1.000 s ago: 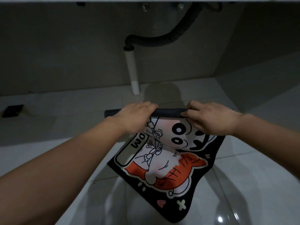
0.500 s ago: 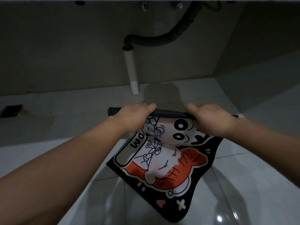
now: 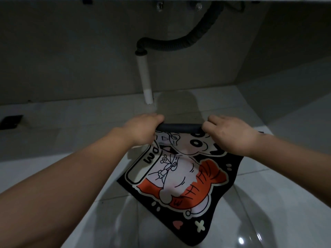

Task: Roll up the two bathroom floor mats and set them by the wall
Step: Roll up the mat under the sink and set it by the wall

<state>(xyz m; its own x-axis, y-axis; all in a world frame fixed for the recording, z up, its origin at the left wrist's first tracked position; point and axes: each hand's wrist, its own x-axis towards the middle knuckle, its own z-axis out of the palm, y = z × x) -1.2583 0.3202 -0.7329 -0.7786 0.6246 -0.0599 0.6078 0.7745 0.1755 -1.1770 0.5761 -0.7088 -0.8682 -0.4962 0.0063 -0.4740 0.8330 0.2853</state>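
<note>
A black floor mat (image 3: 180,178) with a cartoon figure in white and orange lies on the pale tiles. Its far edge is curled into a dark roll (image 3: 179,127). My left hand (image 3: 141,129) grips the roll's left end, and my right hand (image 3: 231,135) grips its right end. The flat part of the mat stretches from the roll toward me. A second, plain grey mat (image 3: 176,104) lies flat just beyond the roll, near the wall.
A white drain pipe (image 3: 145,81) comes down to the floor under a sink, joined to a dark corrugated hose (image 3: 179,45). The grey back wall (image 3: 71,59) stands behind it. A dark floor drain (image 3: 11,121) sits at the far left. A side wall closes the right.
Both hands have turned the roll a little further toward me, covering more of the cartoon face. The roll looks slightly thicker, and the flat part of the mat is shorter.
</note>
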